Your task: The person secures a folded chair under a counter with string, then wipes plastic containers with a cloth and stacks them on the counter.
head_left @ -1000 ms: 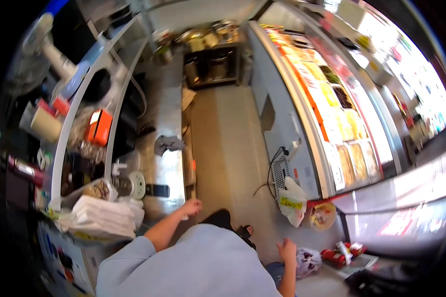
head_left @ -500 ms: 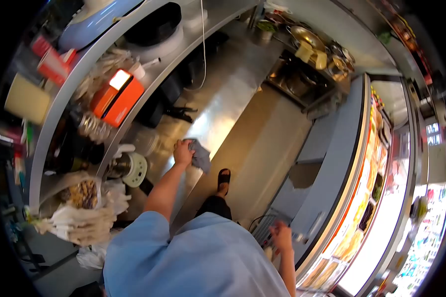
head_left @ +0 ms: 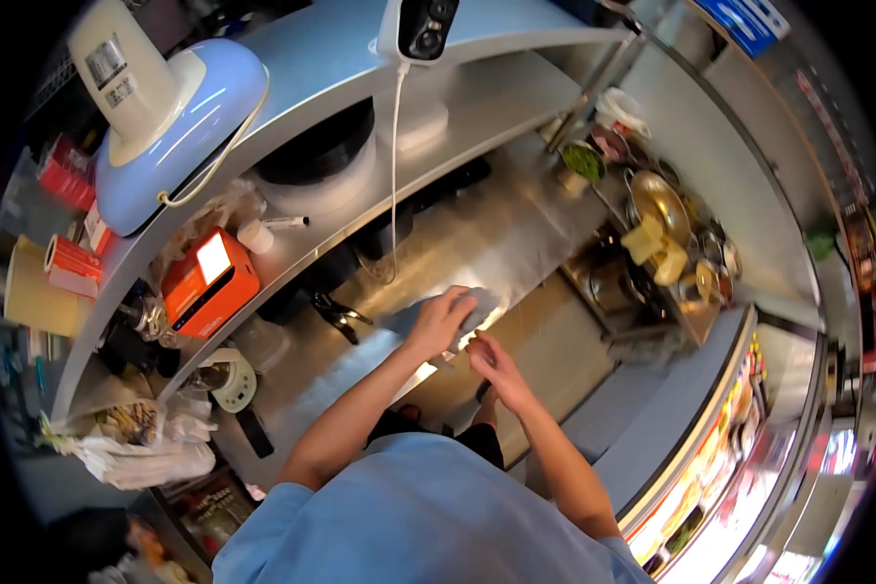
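Under the left hand I can see a gray cloth, its fingers curled over the fabric so that I read it as gripped; the cloth lies at the front edge of the stainless-steel desk, though from my feed I cannot tell whether it is pressed flat or slightly raised. What has just changed is the right hand: half a second ago it hung well apart, and now it is just beside the left one, its fingertips at the cloth's near side. I cannot tell whether they pinch the fabric or only hover, but I judge that both hands can now work on the cloth together. The cloth has also shifted along the desk, away from the black-handled tool, which lies left of the left hand. Nearer the body on that side are a dark phone and a pale-green round-faced appliance. On the shelf farther left of the left hand, an orange device shows a lit white screen, with lettering too blurred for me to read. Beyond it, a lavender-blue base has pale stickers on its stem, one like a QR code. Far ahead and right of both hands, a blue sign bears white characters I cannot make out.
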The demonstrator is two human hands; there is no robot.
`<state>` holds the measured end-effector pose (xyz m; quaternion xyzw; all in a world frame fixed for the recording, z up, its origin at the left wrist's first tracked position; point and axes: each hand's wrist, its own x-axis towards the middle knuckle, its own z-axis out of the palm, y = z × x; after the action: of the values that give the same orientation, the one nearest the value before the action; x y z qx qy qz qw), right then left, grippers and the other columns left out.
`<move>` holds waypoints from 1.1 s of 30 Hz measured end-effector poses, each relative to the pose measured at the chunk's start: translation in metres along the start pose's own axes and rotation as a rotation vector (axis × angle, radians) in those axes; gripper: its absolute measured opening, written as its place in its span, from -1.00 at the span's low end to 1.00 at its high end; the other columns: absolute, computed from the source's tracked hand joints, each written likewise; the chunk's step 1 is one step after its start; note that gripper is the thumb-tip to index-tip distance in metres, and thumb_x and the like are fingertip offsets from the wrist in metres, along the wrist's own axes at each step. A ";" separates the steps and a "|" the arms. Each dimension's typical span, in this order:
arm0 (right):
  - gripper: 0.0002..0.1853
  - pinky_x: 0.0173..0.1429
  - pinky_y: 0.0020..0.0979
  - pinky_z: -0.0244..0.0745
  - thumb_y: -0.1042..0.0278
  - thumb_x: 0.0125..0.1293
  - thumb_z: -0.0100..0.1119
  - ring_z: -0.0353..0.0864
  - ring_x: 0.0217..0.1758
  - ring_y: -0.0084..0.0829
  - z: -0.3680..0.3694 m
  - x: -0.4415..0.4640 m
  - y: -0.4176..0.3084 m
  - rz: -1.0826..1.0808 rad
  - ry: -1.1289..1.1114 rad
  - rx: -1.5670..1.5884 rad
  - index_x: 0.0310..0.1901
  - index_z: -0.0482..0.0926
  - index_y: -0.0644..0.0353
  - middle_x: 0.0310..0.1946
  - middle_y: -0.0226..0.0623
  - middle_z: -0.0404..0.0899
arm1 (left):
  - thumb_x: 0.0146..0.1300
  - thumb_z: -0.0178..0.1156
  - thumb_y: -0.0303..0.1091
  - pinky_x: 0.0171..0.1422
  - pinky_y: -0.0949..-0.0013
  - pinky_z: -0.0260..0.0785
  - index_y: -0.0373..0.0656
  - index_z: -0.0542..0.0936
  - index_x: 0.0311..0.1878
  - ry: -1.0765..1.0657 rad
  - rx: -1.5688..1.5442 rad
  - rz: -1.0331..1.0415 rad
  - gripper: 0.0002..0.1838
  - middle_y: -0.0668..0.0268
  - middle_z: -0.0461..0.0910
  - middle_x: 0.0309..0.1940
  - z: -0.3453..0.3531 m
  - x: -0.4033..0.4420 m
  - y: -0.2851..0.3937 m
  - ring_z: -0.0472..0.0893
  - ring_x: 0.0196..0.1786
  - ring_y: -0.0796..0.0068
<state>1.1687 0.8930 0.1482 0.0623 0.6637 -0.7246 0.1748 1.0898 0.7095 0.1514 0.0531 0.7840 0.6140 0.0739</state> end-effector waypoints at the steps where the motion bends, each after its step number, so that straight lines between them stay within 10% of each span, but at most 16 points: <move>1: -0.63 0.20 -0.44 0.49 0.20 0.49 0.27 0.61 0.14 -0.47 -0.014 0.038 -0.003 0.011 0.032 -0.046 0.17 0.60 0.26 -0.01 -0.30 0.68 | 0.57 0.05 -0.05 0.10 0.27 0.49 -0.21 0.55 0.30 -0.008 -0.008 0.050 -0.53 0.08 0.74 -0.08 0.010 0.018 0.010 0.69 -0.09 0.25; 3: -0.77 0.04 -0.41 0.48 0.29 0.45 0.24 0.60 -0.02 -0.50 -0.037 0.101 -0.017 -0.074 0.082 0.162 0.04 0.63 0.17 -0.07 -0.32 0.66 | 0.60 -0.02 0.02 0.07 0.22 0.54 -0.20 0.49 0.40 -0.018 0.056 0.129 -0.45 0.07 0.73 -0.02 0.018 0.051 0.030 0.72 -0.09 0.21; 4: -0.77 0.04 -0.41 0.48 0.29 0.45 0.24 0.60 -0.02 -0.50 -0.053 0.123 -0.021 -0.077 0.029 0.154 0.04 0.63 0.17 -0.07 -0.32 0.66 | 0.57 0.07 -0.02 -0.06 0.21 0.57 -0.22 0.57 0.32 -0.120 0.035 -0.204 -0.49 0.07 0.74 -0.08 0.007 0.061 0.077 0.74 -0.14 0.25; 7: -0.75 -0.01 -0.32 0.50 0.15 0.35 0.26 0.63 -0.09 -0.40 -0.121 0.196 -0.011 0.126 0.072 0.579 -0.08 0.61 0.12 -0.17 -0.39 0.66 | 0.44 0.22 -0.23 -0.17 0.21 0.56 -0.31 0.72 -0.01 0.510 0.294 0.122 -0.69 0.08 0.75 -0.32 0.005 0.128 0.080 0.72 -0.31 0.30; 11: -0.58 0.29 -0.09 0.50 0.11 0.43 0.07 0.60 0.20 -0.21 -0.196 0.253 -0.042 0.319 -0.174 0.828 0.20 0.52 0.15 0.10 -0.23 0.64 | 0.33 0.18 -0.34 -0.06 -0.13 0.53 -0.34 0.70 -0.26 0.928 0.784 -0.017 -0.77 -0.21 0.68 -0.30 -0.064 0.224 0.115 0.67 -0.21 -0.29; 16: -0.42 0.61 0.03 0.19 0.05 0.48 -0.08 0.36 0.50 -0.02 -0.249 0.287 -0.071 0.313 -0.150 1.008 0.40 0.41 0.24 0.43 -0.11 0.43 | 0.26 0.21 -0.41 0.02 0.03 0.62 -0.34 0.70 -0.14 0.889 0.984 -0.428 -0.79 -0.17 0.71 -0.09 -0.116 0.296 0.085 0.73 -0.04 -0.14; 21: -0.36 0.50 0.11 0.36 0.03 0.46 -0.02 0.44 0.43 0.03 -0.299 0.285 -0.081 0.319 -0.190 0.895 0.44 0.33 0.25 0.38 -0.08 0.47 | 0.28 0.20 -0.34 0.13 0.13 0.62 -0.35 0.73 -0.08 0.856 0.883 -0.600 -0.71 -0.19 0.70 0.00 -0.134 0.322 0.087 0.74 0.08 -0.04; 23: -0.48 0.38 0.01 0.53 0.11 0.53 -0.08 0.61 0.27 -0.08 -0.330 0.296 -0.060 0.308 -0.641 1.031 0.37 0.43 0.26 0.26 -0.08 0.58 | 0.28 0.20 -0.34 0.15 0.13 0.61 -0.36 0.72 -0.09 0.841 0.773 -0.665 -0.71 -0.20 0.69 0.01 -0.131 0.324 0.081 0.72 0.11 -0.03; 28: -0.50 0.15 -0.14 0.67 0.20 0.43 0.15 0.69 0.10 -0.14 -0.326 0.320 -0.113 0.474 -0.350 0.891 0.32 0.45 0.23 0.13 -0.10 0.64 | 0.29 0.16 -0.35 -0.01 0.16 0.66 -0.37 0.66 -0.14 1.005 0.918 -0.677 -0.74 -0.20 0.73 -0.18 -0.125 0.346 0.067 0.79 -0.09 0.04; 31: -0.69 0.02 -0.34 0.62 0.35 0.26 0.30 0.72 -0.06 -0.24 -0.300 0.329 -0.209 0.193 -0.539 0.481 0.00 0.66 0.28 -0.07 -0.20 0.73 | 0.25 0.09 -0.43 -0.45 0.20 0.63 -0.40 0.59 -0.21 1.018 0.599 -0.728 -0.80 0.01 0.67 -0.61 -0.106 0.349 0.114 0.73 -0.61 0.16; 33: -0.70 0.00 -0.39 0.61 0.41 0.20 0.36 0.72 -0.08 -0.29 -0.304 0.352 -0.222 -0.259 -0.723 0.171 -0.04 0.69 0.32 -0.09 -0.23 0.74 | 0.22 0.13 -0.42 -0.28 0.14 0.64 -0.42 0.57 -0.20 1.039 0.553 -0.768 -0.79 -0.04 0.68 -0.57 -0.112 0.349 0.098 0.75 -0.50 0.07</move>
<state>0.7232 1.1445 0.2101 -0.2669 0.4991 -0.7686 0.2984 0.7260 0.6870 0.2554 -0.5108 0.8086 0.2684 -0.1148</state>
